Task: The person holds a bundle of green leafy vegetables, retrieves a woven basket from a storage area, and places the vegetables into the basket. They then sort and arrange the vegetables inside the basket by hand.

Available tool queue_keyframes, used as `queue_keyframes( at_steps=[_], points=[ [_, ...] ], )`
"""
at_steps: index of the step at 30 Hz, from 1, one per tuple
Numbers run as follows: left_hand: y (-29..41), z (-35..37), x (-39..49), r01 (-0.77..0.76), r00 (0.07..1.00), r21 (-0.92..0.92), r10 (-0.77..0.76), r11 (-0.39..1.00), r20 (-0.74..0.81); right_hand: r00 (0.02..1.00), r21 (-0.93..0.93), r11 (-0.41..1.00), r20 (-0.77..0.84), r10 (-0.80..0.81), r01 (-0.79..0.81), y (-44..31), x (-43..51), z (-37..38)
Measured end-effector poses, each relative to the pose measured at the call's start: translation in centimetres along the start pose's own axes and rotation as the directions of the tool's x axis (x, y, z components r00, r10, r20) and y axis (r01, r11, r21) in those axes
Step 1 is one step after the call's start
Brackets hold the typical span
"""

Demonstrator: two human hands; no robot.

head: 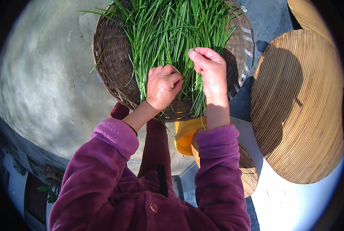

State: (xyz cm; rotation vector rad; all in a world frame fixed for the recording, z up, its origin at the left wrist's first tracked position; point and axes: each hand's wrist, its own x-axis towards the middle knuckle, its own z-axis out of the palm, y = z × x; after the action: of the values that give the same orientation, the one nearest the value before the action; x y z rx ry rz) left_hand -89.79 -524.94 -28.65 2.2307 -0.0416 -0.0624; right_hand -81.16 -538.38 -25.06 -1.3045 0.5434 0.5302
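A heap of long, thin green leaves point(174, 34), like chives, lies in a round brown wicker basket point(112, 57). My left hand point(163, 86) is curled over the stem ends near the basket's front rim, with a few leaves at its bent fingers. To the right, my right hand point(211, 69) is raised above the heap, thumb against forefinger. Whether anything thin is pinched there is too small to tell. Below that hand, loose stems point(199, 101) hang towards the front rim.
At right stands a large round mat of bound stalks point(310, 95), with another point(312, 16) behind it. A yellow plastic bucket point(185, 141) and a smaller round stalk piece point(249, 173) sit below the basket. Concrete ground point(53, 72) extends on the left.
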Motion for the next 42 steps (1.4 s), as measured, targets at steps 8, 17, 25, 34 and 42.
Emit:
queue_keyframes(
  at_steps=[8,17,25,34,42],
  points=[
    [-0.2,0.3,0.1,0.009,1.0,0.005,-0.009,1.0,-0.01,0.964,0.372,0.902,0.057,-0.259,0.221,-7.9,-4.0,-1.3],
    [0.0,-0.3,0.4,0.147,0.985,-0.049,-0.142,0.988,0.098,0.85,0.537,0.74,0.078,-0.521,0.404,-10.3,-19.4,-5.7],
    [-0.2,-6.3,-2.3,0.076,0.968,0.01,-0.076,0.997,0.239,0.968,0.526,0.819,-0.041,-0.247,0.231,3.4,-32.9,-7.7],
    [-0.9,-13.0,-7.4,-0.004,0.909,0.123,-0.048,0.992,0.413,0.632,-0.626,0.115,-0.733,0.253,-0.772,25.3,-39.8,-2.8],
    [0.5,-10.8,-5.3,-0.145,0.866,0.063,0.096,0.987,0.491,0.785,-0.662,0.43,-0.565,0.252,-0.614,29.3,-39.9,-4.3]
  ],
)
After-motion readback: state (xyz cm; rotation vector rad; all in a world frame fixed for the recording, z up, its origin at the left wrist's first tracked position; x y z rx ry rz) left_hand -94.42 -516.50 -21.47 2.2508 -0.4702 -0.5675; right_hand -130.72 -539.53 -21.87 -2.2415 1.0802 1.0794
